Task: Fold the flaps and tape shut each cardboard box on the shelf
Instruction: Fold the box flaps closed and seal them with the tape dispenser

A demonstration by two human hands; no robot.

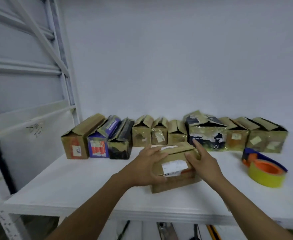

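Shelf (69,186): white board, fixed in a white metal frame (62,54) at the left, with a white wall behind.
Front box (174,172): small brown cardboard box with a white label on it. It sits on the shelf near the middle, in front of the row and a little turned. Its top flaps are folded down.
Left hand (145,166): grips the left end of the front box. The thumb lies on the top flap, and the fingers (160,178) are curled round the near side.
Right hand (203,162): holds the right end of the front box, thumb on the top. The index finger is stretched out straight toward the row, and the other fingers are bent over the far edge.
Row of boxes (159,134): many worn cardboard boxes side by side along the wall, mostly brown, one purple, one dark. Several top flaps stand half open.
Tape dispenser (263,168): orange and blue, with a yellow roll. It lies on the shelf at the right, well apart from the front box.
Under the shelf: some long tools, too blurred to tell.
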